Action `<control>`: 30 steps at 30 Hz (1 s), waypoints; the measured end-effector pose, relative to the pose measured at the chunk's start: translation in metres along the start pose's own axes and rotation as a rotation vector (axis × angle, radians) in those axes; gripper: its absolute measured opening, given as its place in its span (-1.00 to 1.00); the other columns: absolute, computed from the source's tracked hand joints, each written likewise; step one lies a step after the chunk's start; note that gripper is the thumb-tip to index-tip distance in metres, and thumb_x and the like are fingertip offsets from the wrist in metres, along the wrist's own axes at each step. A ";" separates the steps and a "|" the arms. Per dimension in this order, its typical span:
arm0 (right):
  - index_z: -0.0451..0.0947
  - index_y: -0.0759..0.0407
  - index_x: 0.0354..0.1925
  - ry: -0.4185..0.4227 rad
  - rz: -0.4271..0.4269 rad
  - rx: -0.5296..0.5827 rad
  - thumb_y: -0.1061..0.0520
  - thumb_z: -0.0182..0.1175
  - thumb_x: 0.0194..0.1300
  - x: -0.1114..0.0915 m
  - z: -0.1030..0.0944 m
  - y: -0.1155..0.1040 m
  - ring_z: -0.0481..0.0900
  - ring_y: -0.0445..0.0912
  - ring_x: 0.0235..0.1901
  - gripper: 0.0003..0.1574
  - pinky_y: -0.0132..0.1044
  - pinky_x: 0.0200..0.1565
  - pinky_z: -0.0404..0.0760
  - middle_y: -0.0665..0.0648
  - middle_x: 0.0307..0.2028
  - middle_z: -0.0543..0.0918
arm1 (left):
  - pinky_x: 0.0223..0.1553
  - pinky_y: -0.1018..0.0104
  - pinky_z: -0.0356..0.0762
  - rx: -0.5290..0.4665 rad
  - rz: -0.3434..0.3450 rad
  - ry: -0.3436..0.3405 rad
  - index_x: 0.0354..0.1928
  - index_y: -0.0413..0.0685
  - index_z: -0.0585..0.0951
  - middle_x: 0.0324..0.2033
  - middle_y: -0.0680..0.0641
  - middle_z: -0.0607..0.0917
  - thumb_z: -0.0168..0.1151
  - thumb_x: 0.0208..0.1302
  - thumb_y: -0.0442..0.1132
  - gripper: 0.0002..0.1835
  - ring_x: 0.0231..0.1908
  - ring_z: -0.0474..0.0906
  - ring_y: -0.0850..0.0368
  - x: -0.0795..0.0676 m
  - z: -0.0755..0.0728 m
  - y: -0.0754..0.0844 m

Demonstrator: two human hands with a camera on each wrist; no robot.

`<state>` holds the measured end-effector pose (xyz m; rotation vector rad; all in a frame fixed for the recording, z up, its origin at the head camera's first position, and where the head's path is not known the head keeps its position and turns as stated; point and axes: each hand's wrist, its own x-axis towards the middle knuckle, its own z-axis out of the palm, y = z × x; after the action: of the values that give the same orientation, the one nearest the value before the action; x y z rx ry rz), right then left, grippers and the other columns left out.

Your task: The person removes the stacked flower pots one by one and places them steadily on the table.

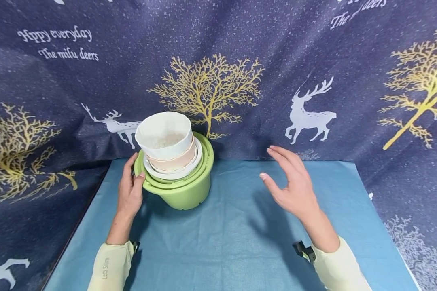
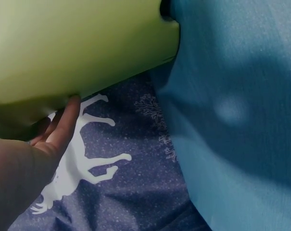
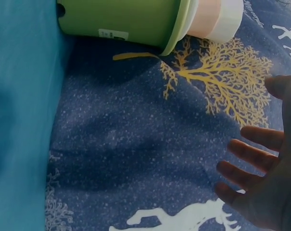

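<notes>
A stack of nested flowerpots stands at the back left of the table. Outermost is a large green flowerpot (image 1: 185, 198), with another green rim just inside it. A white pot (image 1: 175, 176), a pale pink pot (image 1: 172, 164) and a white faceted pot (image 1: 164, 150) on top rise out of it. My left hand (image 1: 130, 196) grips the green pot's left rim, thumb on the rim and fingers along the outside. In the left wrist view, the fingers (image 2: 66, 125) lie against the green wall. To the right, my right hand (image 1: 293, 186) is raised with fingers spread, holding nothing.
A blue cloth (image 1: 222, 246) covers the table. Behind and around it hangs a dark blue curtain (image 1: 240, 36) printed with deer and yellow trees; the stack stands close to it. A label (image 3: 113, 34) on the green pot shows in the right wrist view.
</notes>
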<state>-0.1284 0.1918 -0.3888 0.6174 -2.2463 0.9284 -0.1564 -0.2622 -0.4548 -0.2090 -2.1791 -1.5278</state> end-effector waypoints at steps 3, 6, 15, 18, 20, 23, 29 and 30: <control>0.52 0.10 0.46 0.003 -0.018 0.008 -0.08 0.39 0.33 0.003 0.002 -0.001 0.45 0.11 0.40 -0.20 0.03 0.40 0.35 0.17 0.41 0.55 | 0.20 0.60 0.37 0.021 -0.007 0.006 0.64 0.00 0.28 0.54 -0.12 0.39 0.02 0.56 -0.40 -0.35 0.35 0.41 0.29 0.000 0.001 0.002; 0.53 0.11 0.46 0.010 -0.037 0.021 -0.08 0.38 0.33 0.006 0.005 -0.004 0.46 0.12 0.39 -0.21 0.03 0.39 0.35 0.18 0.40 0.56 | 0.14 0.62 0.38 0.042 -0.007 0.014 0.64 0.03 0.29 0.51 -0.14 0.42 0.02 0.56 -0.39 -0.34 0.26 0.45 0.37 -0.001 0.001 0.002; 0.56 0.16 0.42 0.036 -0.100 0.068 -0.18 0.30 0.41 0.018 0.013 -0.013 0.48 0.16 0.37 -0.24 0.03 0.38 0.37 0.22 0.37 0.58 | 0.07 0.63 0.38 0.076 0.001 0.018 0.64 0.06 0.29 0.48 -0.17 0.45 0.02 0.56 -0.39 -0.34 0.15 0.48 0.40 -0.001 0.000 0.003; 0.56 0.17 0.41 0.045 -0.114 0.080 -0.17 0.29 0.42 0.021 0.014 -0.015 0.49 0.17 0.36 -0.25 0.02 0.38 0.37 0.23 0.36 0.59 | 0.06 0.64 0.39 0.075 0.003 0.022 0.64 0.00 0.29 0.47 -0.20 0.46 0.01 0.55 -0.42 -0.34 0.14 0.48 0.42 -0.001 0.001 0.002; 0.56 0.18 0.42 0.044 -0.122 0.082 -0.16 0.30 0.41 0.023 0.014 -0.017 0.49 0.17 0.36 -0.25 0.02 0.38 0.37 0.23 0.36 0.59 | 0.08 0.65 0.38 0.077 0.006 0.028 0.64 -0.05 0.28 0.48 -0.21 0.45 0.00 0.55 -0.44 -0.35 0.17 0.46 0.44 -0.001 0.001 0.003; 0.56 0.19 0.42 0.040 -0.131 0.084 -0.15 0.31 0.40 0.026 0.015 -0.018 0.48 0.16 0.37 -0.24 0.01 0.39 0.37 0.20 0.37 0.59 | 0.12 0.67 0.34 0.080 0.015 0.036 0.62 -0.17 0.28 0.49 -0.26 0.43 -0.02 0.54 -0.45 -0.36 0.21 0.42 0.47 -0.002 0.003 0.011; 0.55 0.19 0.43 0.028 -0.147 0.083 -0.21 0.27 0.44 0.030 0.016 -0.019 0.47 0.15 0.39 -0.23 0.03 0.41 0.36 0.16 0.39 0.57 | 0.12 0.66 0.31 0.087 0.020 0.040 0.59 -0.28 0.28 0.46 -0.38 0.43 -0.04 0.53 -0.43 -0.39 0.21 0.41 0.48 -0.004 0.006 0.033; 0.55 0.19 0.43 0.025 -0.148 0.083 -0.21 0.27 0.44 0.030 0.016 -0.019 0.47 0.14 0.39 -0.23 0.03 0.41 0.36 0.16 0.39 0.57 | 0.12 0.66 0.31 0.088 0.018 0.041 0.59 -0.28 0.28 0.46 -0.37 0.43 -0.04 0.53 -0.43 -0.39 0.21 0.41 0.48 -0.004 0.007 0.032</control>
<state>-0.1435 0.1625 -0.3685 0.7932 -2.1171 0.9533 -0.1428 -0.2437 -0.4310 -0.1669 -2.2010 -1.4109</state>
